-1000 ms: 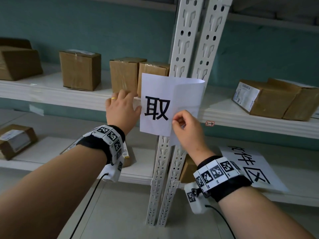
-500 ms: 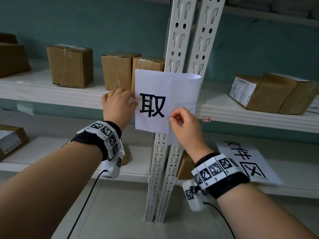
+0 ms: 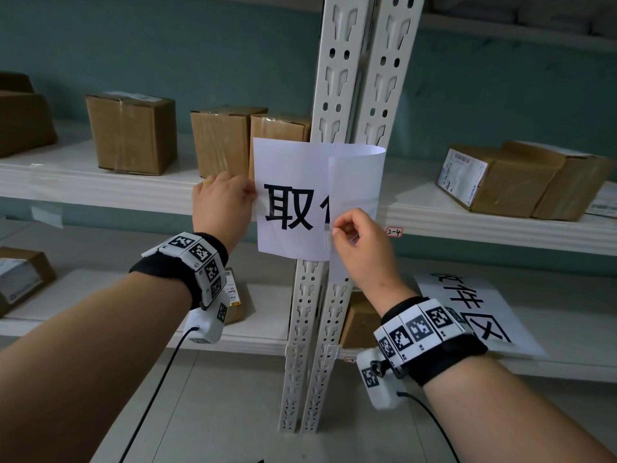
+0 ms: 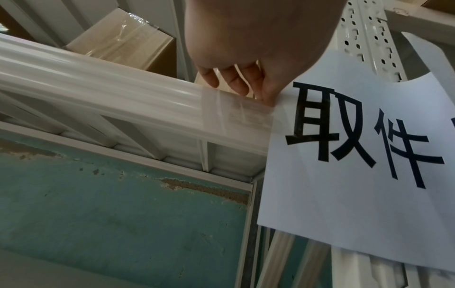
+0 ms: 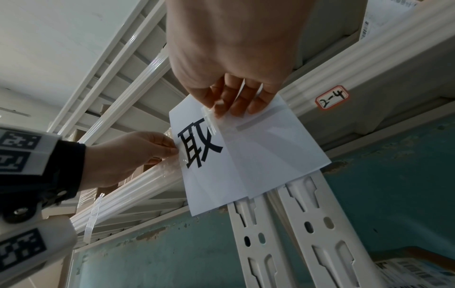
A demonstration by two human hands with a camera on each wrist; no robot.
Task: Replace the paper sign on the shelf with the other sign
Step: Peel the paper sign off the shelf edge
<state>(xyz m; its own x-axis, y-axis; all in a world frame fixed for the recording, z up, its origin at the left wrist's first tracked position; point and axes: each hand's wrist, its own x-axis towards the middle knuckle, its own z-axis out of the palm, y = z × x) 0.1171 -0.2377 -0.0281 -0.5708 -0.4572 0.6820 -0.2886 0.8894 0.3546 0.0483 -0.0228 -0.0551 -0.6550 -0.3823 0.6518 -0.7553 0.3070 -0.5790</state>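
The fingers of the right hand [image 3: 359, 243] are curled together and pinch the free right edge of the paper sign [image 3: 293, 202], where a strip of clear tape [image 5: 209, 120] sticks to the sheet; this right part of the sign is folded over to the front, so it covers most of the printing and only the first black character and a piece of the second one show in the head view. The left hand [image 3: 222, 207] pinches the left edge of the same sign between thumb and curled fingers, just beside another piece of clear tape [image 4: 236, 111] that joins the sheet to the front edge of the white shelf [image 3: 100, 192]. The sign hangs in front of the two white perforated uprights [image 3: 354, 95], at the level of this shelf. The other sign [image 3: 474, 315], a white sheet with large black characters, lies flat on the lower shelf to the right, partly behind the right wrist. Brown cardboard boxes [image 3: 132, 133] stand on the upper shelf at both sides of the uprights, and a small red-framed label [image 3: 394, 231] sits on the shelf edge near the right hand.
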